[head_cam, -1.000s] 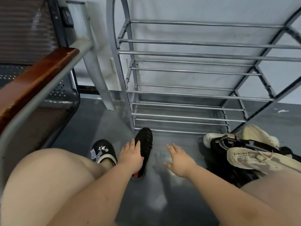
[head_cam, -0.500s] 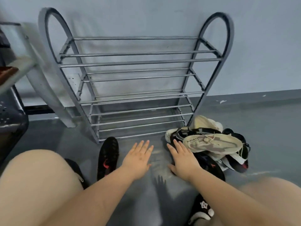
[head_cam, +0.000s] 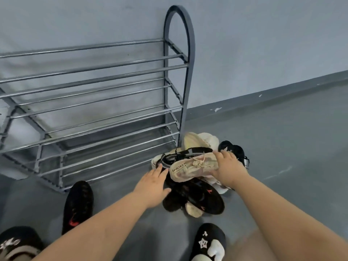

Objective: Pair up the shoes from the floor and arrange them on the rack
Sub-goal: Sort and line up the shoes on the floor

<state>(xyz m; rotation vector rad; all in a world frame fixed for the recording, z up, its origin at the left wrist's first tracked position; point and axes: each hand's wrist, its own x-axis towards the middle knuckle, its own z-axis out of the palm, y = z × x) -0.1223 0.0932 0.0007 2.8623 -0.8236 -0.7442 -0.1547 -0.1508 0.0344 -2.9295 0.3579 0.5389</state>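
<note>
A grey metal shoe rack (head_cam: 105, 102) with bare rails stands against the wall. Right of its foot lies a heap of shoes (head_cam: 197, 187) on the floor. On top of the heap is a beige sneaker (head_cam: 190, 167) lying on its side, and my right hand (head_cam: 228, 170) grips its far end. My left hand (head_cam: 153, 182) hovers with fingers spread at the heap's left edge, touching nothing I can make out. A lone black shoe with a red mark (head_cam: 78, 205) lies on the floor to the left.
I wear black slippers with white charms, one at the bottom left (head_cam: 17, 243) and one at the bottom right (head_cam: 210, 242). Grey floor (head_cam: 282, 147) stretches to the right of the heap, up to the wall's dark baseboard.
The view has swung right, so the chair is out of sight. My right hand moved from the floor onto the beige sneaker and closed on it. My left hand left the black shoe and reached toward the heap.
</note>
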